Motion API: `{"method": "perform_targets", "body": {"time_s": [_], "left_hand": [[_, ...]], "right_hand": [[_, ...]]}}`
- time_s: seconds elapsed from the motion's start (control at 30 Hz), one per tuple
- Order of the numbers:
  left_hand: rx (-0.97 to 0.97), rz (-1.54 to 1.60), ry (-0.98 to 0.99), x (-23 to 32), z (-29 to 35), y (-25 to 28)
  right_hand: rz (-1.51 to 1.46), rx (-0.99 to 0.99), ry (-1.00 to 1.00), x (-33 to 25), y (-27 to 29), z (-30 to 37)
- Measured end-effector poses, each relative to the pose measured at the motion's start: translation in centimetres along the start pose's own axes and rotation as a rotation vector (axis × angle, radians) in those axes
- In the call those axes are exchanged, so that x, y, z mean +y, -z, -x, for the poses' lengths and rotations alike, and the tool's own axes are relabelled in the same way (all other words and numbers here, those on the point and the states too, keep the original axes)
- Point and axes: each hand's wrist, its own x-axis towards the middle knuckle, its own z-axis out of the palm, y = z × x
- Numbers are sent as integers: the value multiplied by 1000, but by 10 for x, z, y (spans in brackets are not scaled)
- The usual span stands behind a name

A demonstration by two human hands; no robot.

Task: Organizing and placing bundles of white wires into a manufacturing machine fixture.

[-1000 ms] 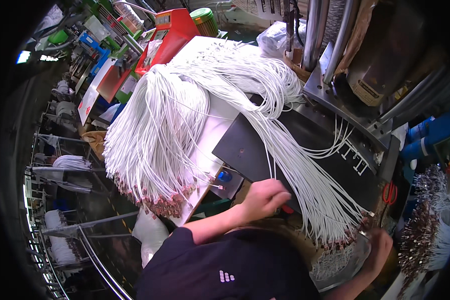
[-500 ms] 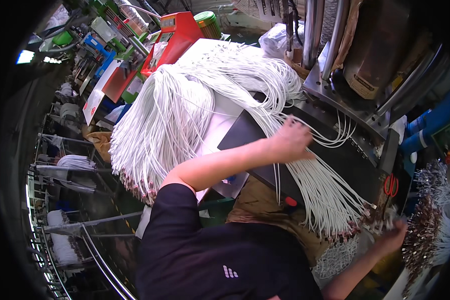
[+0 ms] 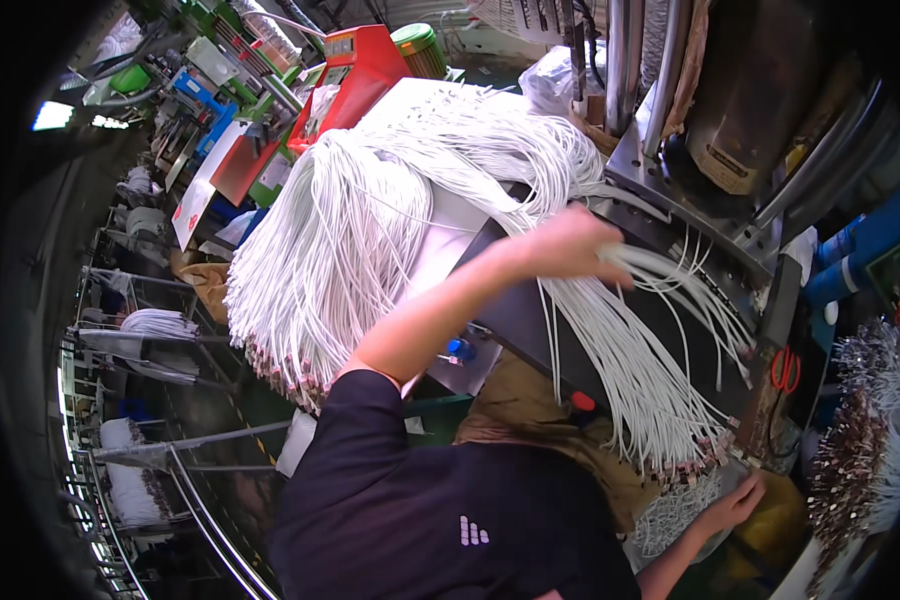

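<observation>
A bundle of white cables (image 3: 620,340) with brown and metal connector ends lies over the black tabletop (image 3: 480,265). Above it, my left hand (image 3: 575,245) is closed around several white cables, which fan out from its fingers toward the right. My right hand (image 3: 735,503) is low at the right, just beyond the bundle's connector ends (image 3: 705,455). Its fingers are curled together, and whatever they may hold is too small to make out. A larger heap of white cables (image 3: 340,230) drapes over the table's left side.
Red-handled scissors (image 3: 785,370) lie near the right edge. Another bunch of cables with brown connectors (image 3: 845,460) hangs farther right. Metal posts (image 3: 625,75) of a machine rise behind the table. A red machine housing (image 3: 360,65) stands at the back left.
My left hand has shifted slightly up and left, and more cables now spread rightward from it. My right hand has moved left and down, away from the hanging bunch at the right.
</observation>
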Motion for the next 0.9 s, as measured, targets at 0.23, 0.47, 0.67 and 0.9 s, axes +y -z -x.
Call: {"method": "perform_targets", "body": {"time_s": [0.23, 0.47, 0.67, 0.9], "left_hand": [[-130, 120, -190, 81, -17, -58], [40, 315, 10, 4, 7, -45], [270, 324, 109, -10, 6, -54], [99, 254, 102, -18, 5, -63]], "right_hand": [[217, -703, 442, -245, -109, -58], [498, -632, 766, -255, -87, -105], [315, -812, 620, -204, -128, -79], [476, -760, 522, -151, -85, -94]]}}
